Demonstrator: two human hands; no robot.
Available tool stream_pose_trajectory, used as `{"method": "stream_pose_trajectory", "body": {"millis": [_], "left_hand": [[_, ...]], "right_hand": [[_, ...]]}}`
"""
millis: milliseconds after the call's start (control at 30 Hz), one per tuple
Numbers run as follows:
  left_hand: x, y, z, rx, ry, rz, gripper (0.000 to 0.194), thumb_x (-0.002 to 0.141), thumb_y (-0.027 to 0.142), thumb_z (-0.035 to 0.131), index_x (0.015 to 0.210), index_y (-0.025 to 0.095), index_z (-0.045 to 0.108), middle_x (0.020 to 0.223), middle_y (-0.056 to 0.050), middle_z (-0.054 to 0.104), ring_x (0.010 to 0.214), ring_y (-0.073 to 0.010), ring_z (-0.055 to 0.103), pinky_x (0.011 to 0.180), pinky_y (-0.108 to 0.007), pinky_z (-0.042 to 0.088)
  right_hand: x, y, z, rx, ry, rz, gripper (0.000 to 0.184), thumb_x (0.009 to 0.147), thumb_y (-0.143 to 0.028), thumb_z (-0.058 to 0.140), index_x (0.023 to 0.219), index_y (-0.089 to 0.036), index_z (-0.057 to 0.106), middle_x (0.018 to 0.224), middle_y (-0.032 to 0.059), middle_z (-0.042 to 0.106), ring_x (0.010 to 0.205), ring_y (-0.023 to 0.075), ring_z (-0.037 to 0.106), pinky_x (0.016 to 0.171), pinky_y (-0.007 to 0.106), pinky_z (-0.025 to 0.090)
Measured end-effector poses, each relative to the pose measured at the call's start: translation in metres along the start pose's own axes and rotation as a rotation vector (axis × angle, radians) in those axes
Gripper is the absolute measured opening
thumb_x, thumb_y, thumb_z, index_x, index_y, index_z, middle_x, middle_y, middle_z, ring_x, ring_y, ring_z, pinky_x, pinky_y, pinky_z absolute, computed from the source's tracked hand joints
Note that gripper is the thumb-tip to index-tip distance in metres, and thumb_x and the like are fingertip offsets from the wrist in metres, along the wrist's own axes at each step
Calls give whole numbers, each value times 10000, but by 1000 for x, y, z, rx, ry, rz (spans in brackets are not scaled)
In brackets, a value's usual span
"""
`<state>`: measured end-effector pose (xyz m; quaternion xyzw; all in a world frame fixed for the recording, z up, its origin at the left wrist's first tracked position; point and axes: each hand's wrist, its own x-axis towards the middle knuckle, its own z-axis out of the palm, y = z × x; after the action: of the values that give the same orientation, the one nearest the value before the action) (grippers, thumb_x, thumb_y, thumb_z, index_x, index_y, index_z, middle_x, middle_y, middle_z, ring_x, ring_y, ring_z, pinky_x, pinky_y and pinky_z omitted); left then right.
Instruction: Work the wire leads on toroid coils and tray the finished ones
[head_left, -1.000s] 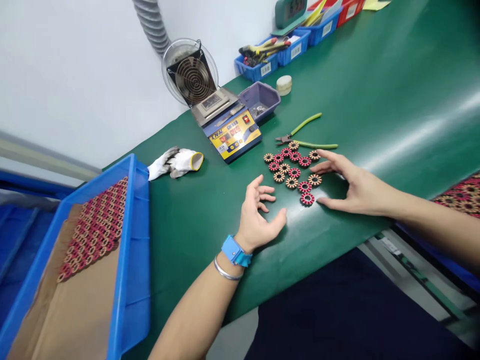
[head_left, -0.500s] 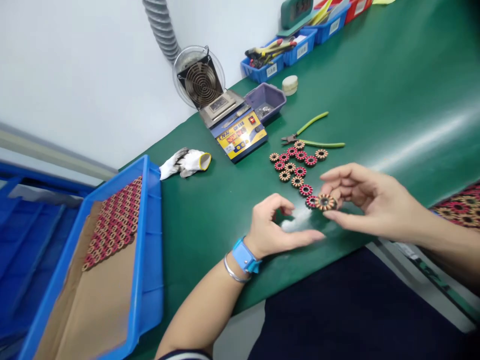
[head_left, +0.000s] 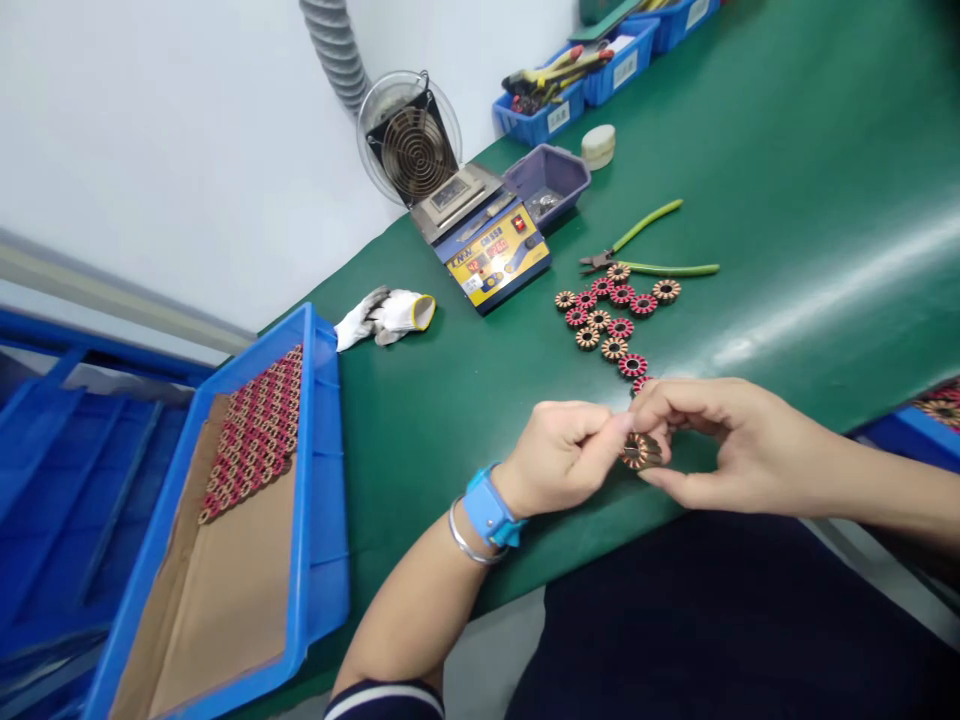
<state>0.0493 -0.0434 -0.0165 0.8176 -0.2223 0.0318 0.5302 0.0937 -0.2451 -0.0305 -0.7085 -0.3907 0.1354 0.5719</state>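
A small round copper-wound stator ring (head_left: 638, 451) is held just above the green mat (head_left: 465, 390) near its front edge. My right hand (head_left: 720, 440) pinches it from the right, fingers curled around it. My left hand (head_left: 562, 455), with a blue wristband and a silver bangle, is closed and pinches the ring's left side. Several more red and copper stator rings (head_left: 611, 320) lie in a loose group on the mat just beyond my hands.
Green-handled cutters (head_left: 645, 245) lie behind the rings. A yellow-and-blue solder pot (head_left: 491, 240) with a fan (head_left: 409, 140), a purple tray (head_left: 547, 180) and a white glove (head_left: 386, 312) sit farther back. A blue crate (head_left: 322, 480) at left holds rows of rings on cardboard.
My right hand picked one ring from the group and drew it toward the mat's front edge. My left hand closed and came over to pinch the same ring.
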Motion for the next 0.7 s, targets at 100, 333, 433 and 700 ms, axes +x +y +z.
{"method": "stream_pose_trajectory", "body": {"millis": [100, 333, 433, 700], "left_hand": [[0, -4, -19, -129, 182, -106, 562, 1041, 413, 519, 559, 186, 341, 522, 49, 309, 484, -73, 272, 492, -265, 246], [2, -40, -21, -49, 518, -235, 621, 972, 569, 588, 531, 190, 370, 490, 47, 364, 472, -74, 326, 493, -258, 273], [3, -46, -11, 11, 376, -267, 524, 895, 523, 694, 578, 183, 454, 523, 54, 420, 492, -68, 353, 501, -231, 310], [0, -48, -9, 167, 246, -290, 332, 789, 413, 787, 920, 160, 617, 840, -47, 686, 717, -140, 626, 595, -248, 458]], "right_hand": [[-5, 2, -4, 80, 39, 95, 153, 771, -234, 770, 879, -212, 664, 781, 15, 712, 662, 148, 686, 629, 252, 600], [-10, 38, -39, -246, 305, 38, 248, 821, -328, 740, 1044, -222, 718, 953, 61, 745, 824, 220, 738, 790, 385, 634], [-7, 54, -53, -490, 277, 12, 173, 865, -358, 699, 975, -227, 726, 959, 72, 759, 858, 255, 732, 815, 446, 611], [11, 67, -52, -499, 42, 12, 1105, 660, -521, 912, 1579, -245, 365, 1505, 199, 553, 1344, 458, 559, 1095, 672, 474]]}}
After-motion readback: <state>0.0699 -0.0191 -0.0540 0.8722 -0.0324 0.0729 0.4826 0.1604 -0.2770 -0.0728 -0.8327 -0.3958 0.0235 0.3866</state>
